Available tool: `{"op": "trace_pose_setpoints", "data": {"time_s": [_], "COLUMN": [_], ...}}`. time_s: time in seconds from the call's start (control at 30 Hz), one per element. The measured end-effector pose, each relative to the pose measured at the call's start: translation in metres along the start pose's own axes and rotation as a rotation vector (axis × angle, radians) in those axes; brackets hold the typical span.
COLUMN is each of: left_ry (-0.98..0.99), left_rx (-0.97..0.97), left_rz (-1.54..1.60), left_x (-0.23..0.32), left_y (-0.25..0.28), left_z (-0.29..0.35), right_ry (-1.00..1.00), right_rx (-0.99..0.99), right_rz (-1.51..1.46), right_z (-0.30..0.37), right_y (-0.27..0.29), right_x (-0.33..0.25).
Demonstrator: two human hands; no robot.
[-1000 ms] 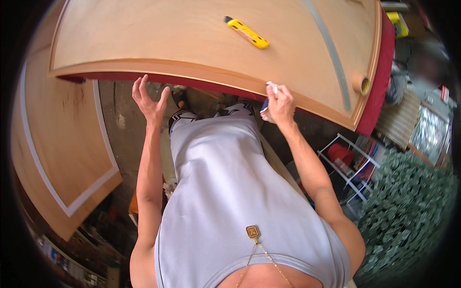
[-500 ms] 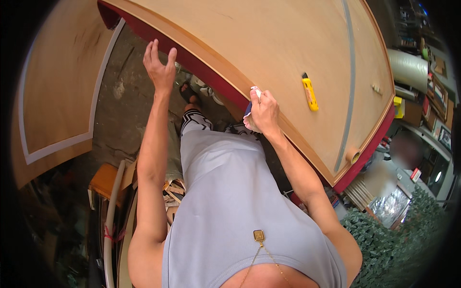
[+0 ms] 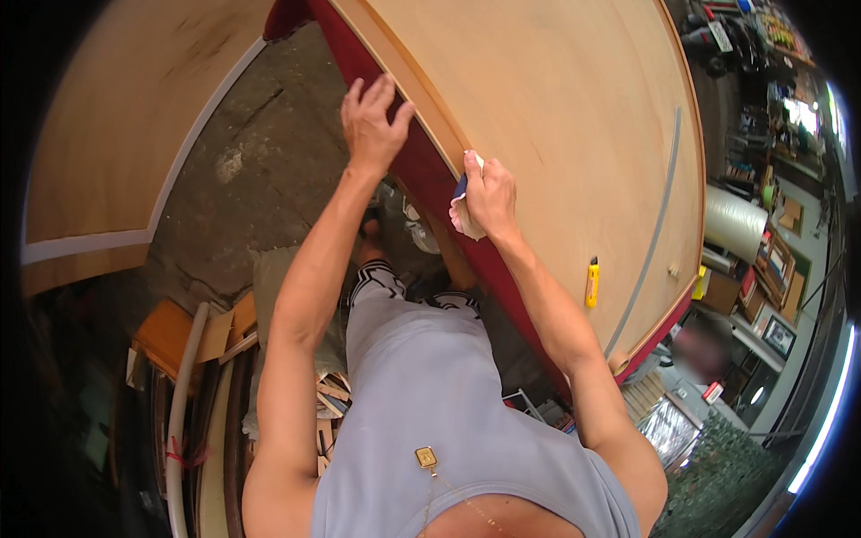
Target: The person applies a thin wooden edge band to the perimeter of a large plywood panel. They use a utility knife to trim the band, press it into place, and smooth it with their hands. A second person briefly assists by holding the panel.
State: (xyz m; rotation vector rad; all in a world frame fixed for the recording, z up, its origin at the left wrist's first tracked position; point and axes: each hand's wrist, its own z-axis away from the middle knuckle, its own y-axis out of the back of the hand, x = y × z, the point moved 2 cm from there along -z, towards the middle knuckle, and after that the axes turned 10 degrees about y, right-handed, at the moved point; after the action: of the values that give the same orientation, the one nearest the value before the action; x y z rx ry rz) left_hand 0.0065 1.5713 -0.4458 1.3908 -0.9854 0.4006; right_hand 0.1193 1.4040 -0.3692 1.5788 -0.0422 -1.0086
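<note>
My right hand (image 3: pixel 491 195) is closed around a crumpled whitish-pink rag (image 3: pixel 464 218) with a dark blue patch, at the near edge of a large wooden panel (image 3: pixel 547 108). Against that panel's raised wooden rim (image 3: pixel 421 94), my left hand (image 3: pixel 372 125) has its fingers apart and holds nothing; whether its fingertips touch the rim I cannot tell. Dark red cloth (image 3: pixel 435 184) hangs under the rim. On the panel lie a yellow utility knife (image 3: pixel 593 282) and a long grey strip (image 3: pixel 659 220). Near the right corner stands a small roll of tape (image 3: pixel 620 361).
Another wooden panel (image 3: pixel 117 117) with a pale border stands at the left. Below it are a cardboard box (image 3: pixel 166 336), a long pale tube (image 3: pixel 186 412) and wood offcuts. A person, blurred, is at the right, near a plastic-wrapped roll (image 3: pixel 734 220) and green foliage (image 3: pixel 717 484).
My view has turned and shifted. My left hand has moved right, up to the panel's rim, with its fingers still apart. My right hand keeps the rag at the edge.
</note>
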Motion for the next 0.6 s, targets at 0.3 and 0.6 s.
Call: {"op": "trace_pose_setpoints", "data": {"time_s": [0.3,0.6], "left_ry": [0.045,0.066], "left_rx": [-0.052,-0.029], "left_rz": [-0.041,0.056], "left_x": [0.003,0.012], "left_y": [0.006,0.012], "left_z": [-0.001,0.002], "right_ry": [0.139,0.215], "right_rx": [-0.061,-0.049], "right_rz": [0.054,0.082], "right_z": [-0.101,-0.186], "right_y": [-0.04,-0.077], "right_x": [-0.07,-0.127]}}
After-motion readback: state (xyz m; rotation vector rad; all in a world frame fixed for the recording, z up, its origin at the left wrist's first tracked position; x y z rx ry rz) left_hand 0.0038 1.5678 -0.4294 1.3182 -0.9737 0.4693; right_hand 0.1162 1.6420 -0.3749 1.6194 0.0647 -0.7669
